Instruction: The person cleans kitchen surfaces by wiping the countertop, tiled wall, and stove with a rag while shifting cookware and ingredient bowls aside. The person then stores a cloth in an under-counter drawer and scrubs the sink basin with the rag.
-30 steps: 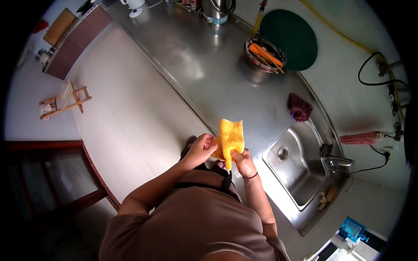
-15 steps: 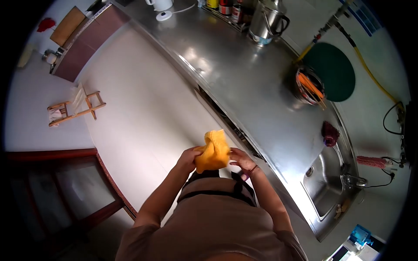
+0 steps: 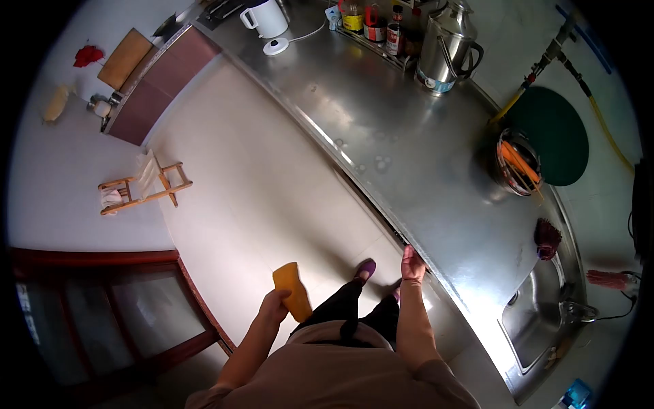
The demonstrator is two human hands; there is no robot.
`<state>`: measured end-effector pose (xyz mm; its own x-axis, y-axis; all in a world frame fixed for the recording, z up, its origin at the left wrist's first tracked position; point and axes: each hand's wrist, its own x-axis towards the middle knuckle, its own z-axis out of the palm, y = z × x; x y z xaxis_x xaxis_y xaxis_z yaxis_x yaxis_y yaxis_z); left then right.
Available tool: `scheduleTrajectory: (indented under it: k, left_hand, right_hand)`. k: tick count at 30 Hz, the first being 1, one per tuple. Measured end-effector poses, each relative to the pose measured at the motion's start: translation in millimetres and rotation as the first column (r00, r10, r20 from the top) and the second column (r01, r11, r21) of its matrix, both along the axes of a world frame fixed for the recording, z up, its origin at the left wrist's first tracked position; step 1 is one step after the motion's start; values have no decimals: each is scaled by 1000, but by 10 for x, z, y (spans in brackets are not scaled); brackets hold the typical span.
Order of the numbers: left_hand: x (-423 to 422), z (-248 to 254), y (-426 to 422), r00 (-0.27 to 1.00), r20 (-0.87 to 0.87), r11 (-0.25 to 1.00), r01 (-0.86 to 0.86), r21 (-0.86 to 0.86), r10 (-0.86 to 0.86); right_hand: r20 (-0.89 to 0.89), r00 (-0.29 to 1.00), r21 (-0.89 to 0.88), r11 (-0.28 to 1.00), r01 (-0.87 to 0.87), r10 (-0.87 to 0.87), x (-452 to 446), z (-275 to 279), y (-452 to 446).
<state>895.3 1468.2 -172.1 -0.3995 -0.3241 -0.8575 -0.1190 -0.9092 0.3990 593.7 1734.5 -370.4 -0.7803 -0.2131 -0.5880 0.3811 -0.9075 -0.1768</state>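
Note:
My left hand point(image 3: 274, 305) is closed around a folded yellow cloth point(image 3: 292, 289), held out over the floor to the left of my legs. My right hand point(image 3: 412, 264) is at the front edge of the steel countertop point(image 3: 436, 184), its fingers stretched out against the front of a drawer point(image 3: 371, 203) just under the top. Only a narrow dark gap of that drawer shows, and its contents are hidden.
A sink point(image 3: 535, 313) with a dark red scrubber point(image 3: 547, 238) beside it lies to the right. Farther back stand a pot holding orange-handled utensils point(image 3: 521, 167), a metal flask point(image 3: 446, 51), bottles point(image 3: 395, 31) and a white kettle point(image 3: 266, 19). A wooden folding stool point(image 3: 146, 185) stands at left.
The cloth was between both hands; now only my left hand holds it, lower and farther left. My right hand has moved to the drawer, whose gap has narrowed.

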Motion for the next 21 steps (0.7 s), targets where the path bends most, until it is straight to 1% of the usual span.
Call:
scheduleTrajectory:
  k: [1, 3, 4, 5, 7, 8, 9, 11, 13, 15, 16, 17, 18, 19, 20, 21]
  left_hand:
    - [7, 61, -7, 1000, 11, 1000, 5, -10, -5]
    - [29, 145, -5, 995, 77, 998, 62, -16, -61]
    - [38, 147, -22, 994, 85, 998, 67, -23, -65]
    - [21, 137, -64, 993, 71, 995, 92, -23, -91]
    - [-49, 172, -132, 990, 59, 992, 126, -29, -125]
    - [-101, 204, -166, 986, -6, 985, 164, -56, -164]
    - [-180, 253, -183, 976, -72, 976, 200, -83, -206]
    - [-360, 392, -178, 974, -51, 971, 212, -113, -219]
    - [-461, 453, -187, 948, -119, 950, 276, -148, -294]
    - [-539, 473, -194, 940, -110, 940, 305, -153, -323]
    - [-554, 465, -211, 941, -108, 939, 302, -168, -322]
    - [-574, 450, -219, 940, -103, 936, 303, -178, -324]
    - [-656, 542, -199, 929, -115, 926, 329, -187, -353]
    - [-751, 644, -167, 912, -145, 914, 353, -200, -384]
    - [-821, 717, -149, 904, -143, 904, 369, -217, -404]
    - [-886, 778, -145, 895, -143, 893, 383, -235, -422]
  right_hand:
    - [11, 1000, -10, 1000, 5, -5, 7, 0, -30]
    - [-16, 991, -68, 989, 131, -132, 26, -26, -63]
    - [-29, 988, -123, 982, 146, -151, 24, -53, -50]
    - [-23, 987, -130, 980, 152, -156, -1, -78, -31]
    - [34, 971, -174, 955, 239, -237, -64, -18, -1]
    - [48, 965, -180, 948, 262, -257, -84, 41, 13]
    - [51, 962, -182, 945, 272, -267, -90, 47, 48]
    - [77, 960, -178, 943, 281, -271, -87, 29, 115]
    - [95, 956, -167, 942, 292, -279, -82, 55, 84]
    - [117, 954, -100, 953, 286, -274, -70, 36, 70]
    - [158, 952, -78, 958, 276, -261, -67, -44, 51]
    - [159, 956, -76, 963, 260, -246, -66, -133, 46]
    - [197, 937, -101, 944, 313, -289, -70, -80, 17]
    - [149, 946, -199, 928, 314, -288, -37, -292, 31]
    - [-137, 946, -432, 878, 209, -292, 73, -596, 54]
    - [112, 951, -178, 935, 305, -289, 81, -399, 23]
